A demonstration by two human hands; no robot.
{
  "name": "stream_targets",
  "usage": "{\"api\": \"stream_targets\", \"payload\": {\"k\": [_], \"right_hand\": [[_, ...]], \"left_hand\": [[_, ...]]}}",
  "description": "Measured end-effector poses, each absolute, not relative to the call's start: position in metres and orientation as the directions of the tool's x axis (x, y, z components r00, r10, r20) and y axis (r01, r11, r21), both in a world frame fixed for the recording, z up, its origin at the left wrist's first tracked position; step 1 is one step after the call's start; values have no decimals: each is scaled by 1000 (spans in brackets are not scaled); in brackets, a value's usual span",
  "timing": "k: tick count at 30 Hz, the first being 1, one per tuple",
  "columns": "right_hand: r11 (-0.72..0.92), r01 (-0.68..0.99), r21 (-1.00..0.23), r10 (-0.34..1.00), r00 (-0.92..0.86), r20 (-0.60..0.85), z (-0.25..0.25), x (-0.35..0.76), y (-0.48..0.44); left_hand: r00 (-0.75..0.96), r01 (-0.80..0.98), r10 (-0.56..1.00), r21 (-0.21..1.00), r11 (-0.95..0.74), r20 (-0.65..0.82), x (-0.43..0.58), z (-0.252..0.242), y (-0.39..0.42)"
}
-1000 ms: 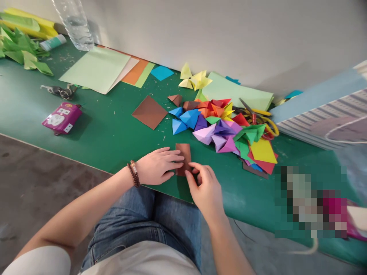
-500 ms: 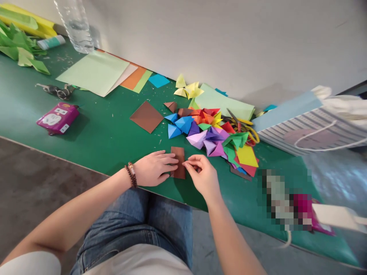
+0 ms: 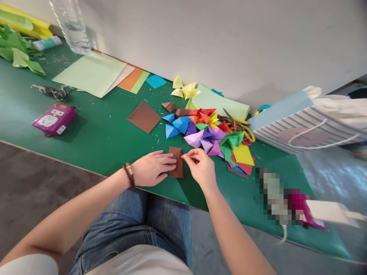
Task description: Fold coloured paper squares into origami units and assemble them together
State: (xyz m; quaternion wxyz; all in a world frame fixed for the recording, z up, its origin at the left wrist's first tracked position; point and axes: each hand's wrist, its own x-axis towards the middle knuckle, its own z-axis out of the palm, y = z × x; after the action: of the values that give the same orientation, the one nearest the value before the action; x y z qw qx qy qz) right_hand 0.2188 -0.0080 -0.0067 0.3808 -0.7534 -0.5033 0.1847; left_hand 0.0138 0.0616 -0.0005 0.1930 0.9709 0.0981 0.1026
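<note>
A folded brown sheet of paper (image 3: 179, 167) lies on the green table by its near edge, longer than it is wide. Over its left side my left hand (image 3: 151, 167) rests flat, fingers stretched out and pressing on it. Thumb and forefinger of my right hand (image 3: 202, 168) are pinched together at the sheet's right edge, near its far end. Beyond my hands lies a flat brown square of paper (image 3: 144, 117) with a diagonal crease. A small folded brown piece (image 3: 168, 107) sits to the right of that square, beside a pile of colourful folded paper pieces (image 3: 206, 133).
Scissors (image 3: 235, 122) lie behind the pile, near a striped paper bag (image 3: 298, 126). To the left are a purple box-shaped device (image 3: 54, 119) and a dark metal tool (image 3: 53, 91). Pale green sheets (image 3: 91, 72), a water bottle (image 3: 74, 34) and a glue stick (image 3: 47, 42) stand or lie farther back.
My right fingertips have slid along the brown sheet's right edge towards its far end. My left hand stays on the sheet. The whole view has shifted slightly.
</note>
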Motion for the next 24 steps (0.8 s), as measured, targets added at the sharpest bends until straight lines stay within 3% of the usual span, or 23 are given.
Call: {"api": "stream_targets", "payload": {"k": [8, 24], "right_hand": [[-117, 601, -791, 911, 381, 155, -5, 211, -7], [-174, 583, -794, 887, 443, 132, -8, 213, 2]], "left_hand": [[954, 140, 231, 400, -906, 189, 13, -1, 61], [961, 151, 228, 398, -905, 154, 14, 1, 62]]}}
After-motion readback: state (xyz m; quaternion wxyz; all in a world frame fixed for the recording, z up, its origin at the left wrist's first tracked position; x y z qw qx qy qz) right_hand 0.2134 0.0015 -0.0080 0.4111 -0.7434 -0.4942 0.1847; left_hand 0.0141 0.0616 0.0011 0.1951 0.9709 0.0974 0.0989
